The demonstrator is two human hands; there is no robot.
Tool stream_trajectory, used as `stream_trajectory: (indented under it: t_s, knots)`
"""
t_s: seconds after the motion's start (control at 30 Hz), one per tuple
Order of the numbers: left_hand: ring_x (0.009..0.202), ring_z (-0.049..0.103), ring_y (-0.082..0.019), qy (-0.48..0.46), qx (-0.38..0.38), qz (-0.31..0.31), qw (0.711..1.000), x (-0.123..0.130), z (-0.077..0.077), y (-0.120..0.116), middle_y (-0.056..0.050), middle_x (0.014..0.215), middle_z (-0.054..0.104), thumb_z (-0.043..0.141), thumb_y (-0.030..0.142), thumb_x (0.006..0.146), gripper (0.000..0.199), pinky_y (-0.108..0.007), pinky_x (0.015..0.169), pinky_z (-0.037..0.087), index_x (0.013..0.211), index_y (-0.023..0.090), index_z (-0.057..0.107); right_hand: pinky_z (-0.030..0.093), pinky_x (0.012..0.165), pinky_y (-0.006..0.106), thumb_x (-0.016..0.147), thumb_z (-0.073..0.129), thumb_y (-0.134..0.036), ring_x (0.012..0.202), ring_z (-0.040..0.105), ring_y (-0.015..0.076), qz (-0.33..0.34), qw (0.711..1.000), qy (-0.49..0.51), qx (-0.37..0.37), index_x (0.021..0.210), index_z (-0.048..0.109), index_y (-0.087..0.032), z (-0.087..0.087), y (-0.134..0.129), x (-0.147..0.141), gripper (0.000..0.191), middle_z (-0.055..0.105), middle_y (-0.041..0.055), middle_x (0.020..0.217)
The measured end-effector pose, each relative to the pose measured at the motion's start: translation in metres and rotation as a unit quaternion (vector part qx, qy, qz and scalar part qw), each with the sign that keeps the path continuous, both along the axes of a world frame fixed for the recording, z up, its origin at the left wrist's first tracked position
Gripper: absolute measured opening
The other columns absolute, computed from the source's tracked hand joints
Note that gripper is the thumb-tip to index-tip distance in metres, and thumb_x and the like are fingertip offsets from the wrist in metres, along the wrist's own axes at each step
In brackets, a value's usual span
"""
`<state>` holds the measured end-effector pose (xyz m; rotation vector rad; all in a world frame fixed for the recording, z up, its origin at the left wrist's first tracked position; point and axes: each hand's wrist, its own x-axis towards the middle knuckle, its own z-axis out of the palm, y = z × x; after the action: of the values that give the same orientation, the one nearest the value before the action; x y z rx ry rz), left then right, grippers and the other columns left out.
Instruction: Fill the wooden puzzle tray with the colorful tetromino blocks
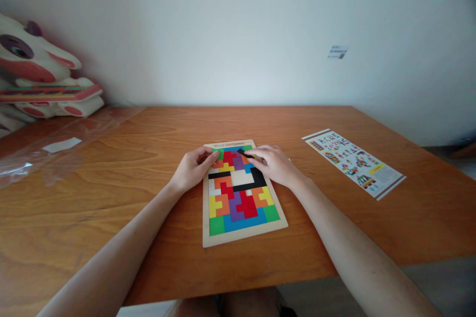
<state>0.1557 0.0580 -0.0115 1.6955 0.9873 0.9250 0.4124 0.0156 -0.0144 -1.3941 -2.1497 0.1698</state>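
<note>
A wooden puzzle board (207, 241) lies on the table, filled with flat coloured pieces and showing a bare gap (241, 178) near its middle. At the board's upper left edge is my left hand (193, 167), its fingers curled and its thumb over the green piece in that corner. My right hand (277, 164) pinches a black puzzle piece (244, 153) just above the upper part of the board. Below the right fingers, another black piece (259, 178) borders the gap, and a short black bar (219, 175) is on its left.
A printed pattern sheet (353, 163) lies to the right on the wooden table (148, 237). Clear plastic wrapping (67, 153) spreads over the left side, near a white and pink animal-shaped toy keyboard (48, 94). The wall (223, 34) stands behind the table.
</note>
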Motion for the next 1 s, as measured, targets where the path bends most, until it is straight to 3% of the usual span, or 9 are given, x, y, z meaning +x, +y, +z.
stream_trajectory:
  t_s: [0.17,0.53,0.87,1.0]
  knots:
    - [0.072,0.066,-0.017,0.010,-0.002,-0.010,1.000,-0.001,-0.001,0.000,-0.004,0.083,0.072,0.064,0.062,0.079,0.045,-0.024,0.060,0.052,0.085,0.017,0.065,0.055,0.087,0.040,0.086,0.067,-0.018,0.093,0.072,0.0213,-0.037,0.993,0.103,-0.042,0.100,0.072,-0.023,0.001,0.000,0.003,0.016,0.076,0.0056,0.101]
    - [0.074,0.066,-0.017,0.039,0.034,-0.016,0.999,-0.004,-0.007,0.003,-0.006,0.087,0.072,0.060,0.056,0.086,0.041,-0.024,0.063,0.051,0.093,0.016,0.067,0.057,0.084,0.036,0.078,0.071,-0.012,0.085,0.069,0.0163,-0.070,0.962,0.242,-0.110,0.105,0.067,-0.016,-0.014,0.008,0.011,0.027,0.073,0.0080,0.094]
    - [0.075,0.066,-0.018,0.051,0.028,-0.020,0.998,-0.003,-0.005,0.000,-0.006,0.087,0.072,0.059,0.058,0.085,0.043,-0.025,0.064,0.051,0.092,0.016,0.066,0.058,0.074,0.032,0.076,0.072,-0.014,0.077,0.069,0.0154,-0.065,0.958,0.245,-0.131,0.095,0.070,-0.017,-0.002,0.003,0.012,0.020,0.075,0.0061,0.091]
    - [0.072,0.066,-0.018,0.056,0.032,-0.016,0.998,-0.003,-0.004,0.000,-0.006,0.084,0.072,0.059,0.059,0.084,0.044,-0.025,0.062,0.051,0.091,0.016,0.066,0.056,0.077,0.032,0.082,0.069,-0.021,0.080,0.070,0.0162,-0.010,0.963,0.225,-0.150,0.090,0.073,-0.019,0.006,-0.003,0.005,0.009,0.076,0.0043,0.088]
